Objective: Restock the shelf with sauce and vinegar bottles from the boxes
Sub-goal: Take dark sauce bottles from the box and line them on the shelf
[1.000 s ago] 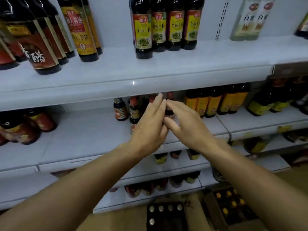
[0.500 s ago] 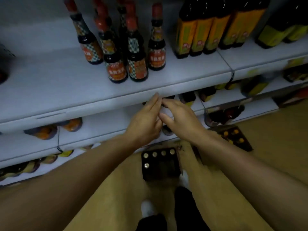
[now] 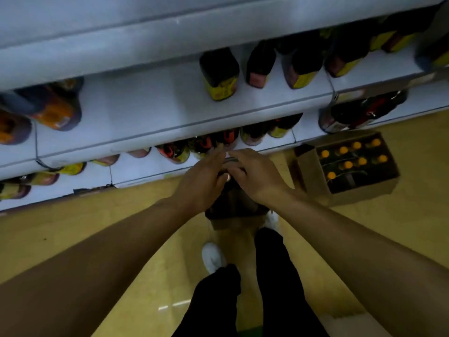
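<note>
We count two bare hands (image 3: 233, 176), two open cardboard boxes (image 3: 313, 176) on the floor, and eight orange bottle caps (image 3: 348, 164) in the right one.

Dim shop aisle, seen from above

I look down on pale grey-white tiered shelving (image 3: 150, 105) that runs across the top, above a glossy yellow-tan floor (image 3: 73, 234) carrying a faint streak of reflected light (image 3: 173, 305).

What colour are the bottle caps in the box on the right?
Orange caps, seen in the head view.
</note>
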Available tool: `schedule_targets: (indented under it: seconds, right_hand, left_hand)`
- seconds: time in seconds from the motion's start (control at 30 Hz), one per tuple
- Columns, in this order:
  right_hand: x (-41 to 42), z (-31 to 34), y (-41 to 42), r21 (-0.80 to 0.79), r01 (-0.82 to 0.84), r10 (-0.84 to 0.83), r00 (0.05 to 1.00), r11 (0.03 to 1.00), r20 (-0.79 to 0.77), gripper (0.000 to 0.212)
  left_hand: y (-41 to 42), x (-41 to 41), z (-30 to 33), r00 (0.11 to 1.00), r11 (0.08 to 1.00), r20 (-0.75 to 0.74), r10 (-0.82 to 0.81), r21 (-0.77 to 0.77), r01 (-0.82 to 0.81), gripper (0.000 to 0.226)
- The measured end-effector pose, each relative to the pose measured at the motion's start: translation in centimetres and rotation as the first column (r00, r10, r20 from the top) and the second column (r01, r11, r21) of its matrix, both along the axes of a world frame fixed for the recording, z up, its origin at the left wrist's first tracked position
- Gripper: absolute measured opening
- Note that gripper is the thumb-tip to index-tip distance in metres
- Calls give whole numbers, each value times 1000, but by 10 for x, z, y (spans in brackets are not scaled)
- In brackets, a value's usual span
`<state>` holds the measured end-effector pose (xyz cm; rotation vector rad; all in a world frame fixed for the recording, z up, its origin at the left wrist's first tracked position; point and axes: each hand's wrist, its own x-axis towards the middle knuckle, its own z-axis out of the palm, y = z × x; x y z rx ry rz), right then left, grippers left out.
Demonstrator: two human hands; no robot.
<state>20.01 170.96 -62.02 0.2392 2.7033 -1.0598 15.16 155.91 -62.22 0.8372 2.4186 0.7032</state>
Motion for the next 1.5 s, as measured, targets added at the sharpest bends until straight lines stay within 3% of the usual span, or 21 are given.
schedule_targets:
  seconds: [0.27, 0.47, 0.77, 0.9, 1.27, 1.5]
  right_hand:
    - [14, -129, -14, 40, -26, 17, 978, 999, 209, 44]
    - [23, -218, -26, 69, -78, 51, 944, 995, 325, 42]
    - [12, -327, -58, 184, -189, 122, 938, 965, 324, 43]
    - [-1, -353, -67, 237, -300, 210, 917, 924, 340, 55]
    - [-17, -381, -86, 260, -410, 309, 883, 874, 353, 37]
    - [-5, -359, -66, 208, -373, 288, 892, 904, 350, 36]
  left_hand:
    - [-20, 15, -115, 976, 985, 183, 119, -149, -92, 53]
    - [-36, 31, -199, 952, 967, 244, 183, -221, -129, 51]
    - [-46, 30, -283, 938, 955, 244, 247, -223, -193, 46]
    - [-46, 25, -302, 942, 961, 233, 244, -187, -203, 37]
    - [-52, 24, -321, 897, 930, 273, 348, -219, -294, 37]
    - [-50, 24, -309, 891, 921, 268, 366, -240, -306, 40]
